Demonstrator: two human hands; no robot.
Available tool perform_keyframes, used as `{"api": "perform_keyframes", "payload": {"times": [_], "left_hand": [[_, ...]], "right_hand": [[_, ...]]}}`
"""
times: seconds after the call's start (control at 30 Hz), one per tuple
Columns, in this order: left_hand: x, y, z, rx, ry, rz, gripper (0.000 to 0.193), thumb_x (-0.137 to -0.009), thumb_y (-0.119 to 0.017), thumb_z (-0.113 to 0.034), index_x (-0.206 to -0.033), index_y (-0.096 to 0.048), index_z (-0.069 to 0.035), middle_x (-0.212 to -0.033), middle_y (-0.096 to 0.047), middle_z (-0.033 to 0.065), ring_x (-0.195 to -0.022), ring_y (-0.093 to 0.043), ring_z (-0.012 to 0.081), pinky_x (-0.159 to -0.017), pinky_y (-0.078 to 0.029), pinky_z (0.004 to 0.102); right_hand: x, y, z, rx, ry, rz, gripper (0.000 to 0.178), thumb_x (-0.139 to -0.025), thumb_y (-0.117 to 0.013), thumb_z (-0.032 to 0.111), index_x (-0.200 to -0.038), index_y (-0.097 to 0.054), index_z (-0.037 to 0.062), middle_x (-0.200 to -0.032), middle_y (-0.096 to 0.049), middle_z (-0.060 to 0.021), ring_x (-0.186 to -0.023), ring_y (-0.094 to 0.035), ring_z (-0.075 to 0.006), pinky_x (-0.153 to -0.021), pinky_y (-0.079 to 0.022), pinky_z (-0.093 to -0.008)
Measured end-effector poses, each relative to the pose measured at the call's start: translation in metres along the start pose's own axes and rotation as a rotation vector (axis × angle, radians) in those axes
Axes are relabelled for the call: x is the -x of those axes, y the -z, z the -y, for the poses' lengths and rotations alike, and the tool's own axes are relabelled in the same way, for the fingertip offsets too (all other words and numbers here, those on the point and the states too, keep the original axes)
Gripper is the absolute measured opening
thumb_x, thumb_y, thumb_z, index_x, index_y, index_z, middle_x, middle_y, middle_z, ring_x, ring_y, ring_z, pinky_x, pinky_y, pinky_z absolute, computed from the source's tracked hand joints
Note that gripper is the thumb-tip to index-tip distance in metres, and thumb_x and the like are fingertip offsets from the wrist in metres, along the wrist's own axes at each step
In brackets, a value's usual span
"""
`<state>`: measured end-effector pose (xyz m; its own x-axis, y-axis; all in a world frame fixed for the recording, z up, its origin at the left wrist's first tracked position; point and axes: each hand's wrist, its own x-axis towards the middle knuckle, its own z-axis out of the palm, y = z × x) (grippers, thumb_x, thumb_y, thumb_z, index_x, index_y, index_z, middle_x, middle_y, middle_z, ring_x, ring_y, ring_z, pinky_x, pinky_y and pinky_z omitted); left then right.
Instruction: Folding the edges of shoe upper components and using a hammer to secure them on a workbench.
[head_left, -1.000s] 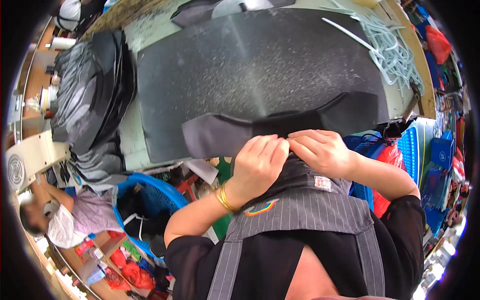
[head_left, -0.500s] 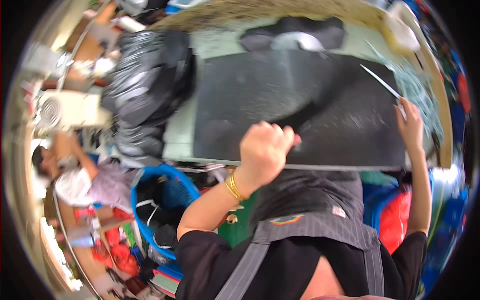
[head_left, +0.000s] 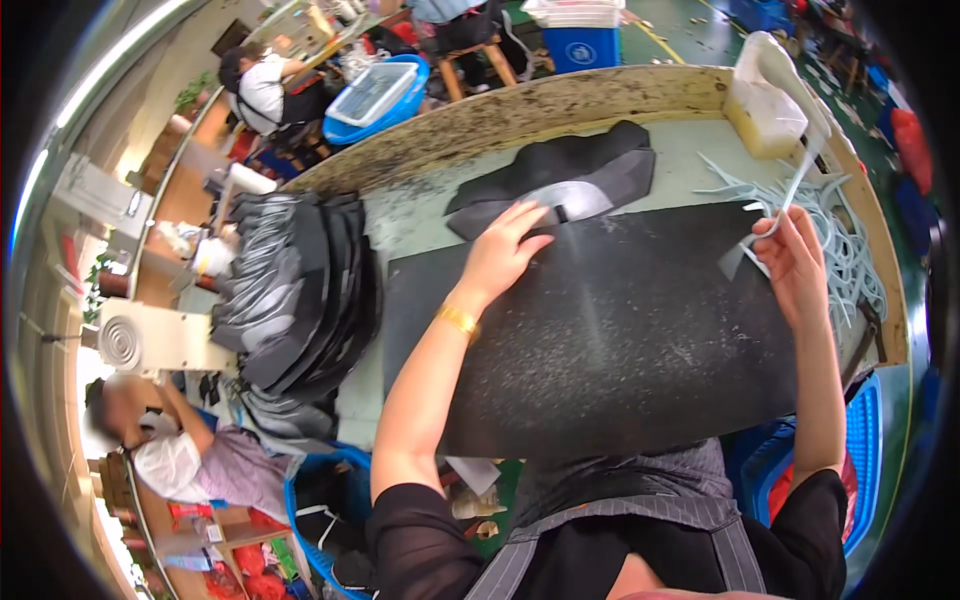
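My left hand (head_left: 505, 250) reaches over the upper left of a large black board (head_left: 620, 340), fingers stretched out. Its fingertips lie at the near edge of a dark, wavy-edged flat piece (head_left: 580, 160) with a grey curved patch; whether they press on it I cannot tell. At the board's right edge my right hand (head_left: 797, 262) is closed on a thin pale strip (head_left: 797, 185) that runs up from the fingers. A small translucent flap shows beside those fingers. Next to that hand lies a tangled heap of pale blue strips (head_left: 835, 235).
A stack of similar dark pieces (head_left: 290, 290) stands left of the board. A translucent jug (head_left: 765, 115) with yellowish contents is at the far right corner, inside the table's wooden rim (head_left: 560, 95). A blue basket (head_left: 335, 480) stands lower left. Other people sit at the left and far left.
My left hand has moved from the board's near edge up to the dark piece, its fingers opening out. The right hand stays at the right edge. The view has shifted, showing more of the far side.
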<state>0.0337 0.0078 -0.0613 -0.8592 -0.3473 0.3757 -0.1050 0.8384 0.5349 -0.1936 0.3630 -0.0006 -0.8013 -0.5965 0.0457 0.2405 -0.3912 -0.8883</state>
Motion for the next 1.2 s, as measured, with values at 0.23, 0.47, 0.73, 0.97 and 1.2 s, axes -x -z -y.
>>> {"api": "perform_keyframes", "payload": {"times": [0.23,0.47,0.73,0.97,1.2], "left_hand": [[-0.095,-0.053,0.051,-0.393,0.035,-0.057,0.070,-0.075,-0.081,-0.040,-0.134,-0.053,-0.015,-0.132,-0.060,0.0102,-0.120,-0.055,0.0339,-0.098,-0.041,0.0511],[-0.080,-0.001,-0.016,-0.731,-0.194,-0.213,0.062,-0.078,-0.077,-0.019,-0.135,-0.054,-0.017,-0.101,-0.068,0.0049,-0.089,-0.067,0.0263,-0.076,-0.057,0.0383],[0.004,0.012,-0.089,-0.175,-0.028,0.166,0.042,-0.085,-0.071,-0.014,-0.126,-0.063,-0.008,-0.121,-0.062,0.0115,-0.114,-0.060,0.0305,-0.096,-0.050,0.0381],[0.010,0.006,-0.062,-0.214,-0.299,0.089,0.042,-0.084,-0.074,-0.033,-0.120,-0.065,-0.014,-0.119,-0.063,0.0174,-0.113,-0.062,0.0370,-0.094,-0.052,0.0446],[0.027,0.000,-0.079,-0.229,-0.308,-0.139,0.023,-0.089,-0.058,-0.018,-0.109,-0.055,-0.007,-0.073,-0.065,0.0189,-0.061,-0.068,0.0376,-0.056,-0.056,0.0478]], "right_hand": [[0.018,0.023,0.007,-0.377,0.009,0.294,0.017,-0.104,-0.053,0.015,-0.116,-0.052,0.0025,-0.090,-0.051,-0.0035,-0.068,-0.044,-0.0077,-0.059,-0.037,-0.0195],[0.046,0.027,0.008,-0.398,-0.074,0.138,0.023,-0.099,-0.055,0.002,-0.121,-0.056,-0.0029,-0.097,-0.053,-0.0083,-0.069,-0.046,-0.0082,-0.061,-0.040,-0.0210],[0.084,-0.014,-0.003,-0.377,-0.162,0.236,0.014,-0.097,-0.059,0.004,-0.110,-0.059,-0.0008,-0.097,-0.058,-0.0085,-0.074,-0.055,-0.0130,-0.066,-0.047,-0.0248],[0.118,-0.030,-0.023,-0.243,-0.201,0.238,0.017,-0.096,-0.058,-0.001,-0.111,-0.066,-0.0031,-0.108,-0.062,-0.0148,-0.081,-0.062,-0.0155,-0.071,-0.052,-0.0273],[0.130,-0.004,-0.027,-0.163,-0.119,0.321,0.028,-0.100,-0.053,0.001,-0.127,-0.060,-0.0046,-0.117,-0.058,-0.0169,-0.089,-0.053,-0.0142,-0.076,-0.047,-0.0246]]}}
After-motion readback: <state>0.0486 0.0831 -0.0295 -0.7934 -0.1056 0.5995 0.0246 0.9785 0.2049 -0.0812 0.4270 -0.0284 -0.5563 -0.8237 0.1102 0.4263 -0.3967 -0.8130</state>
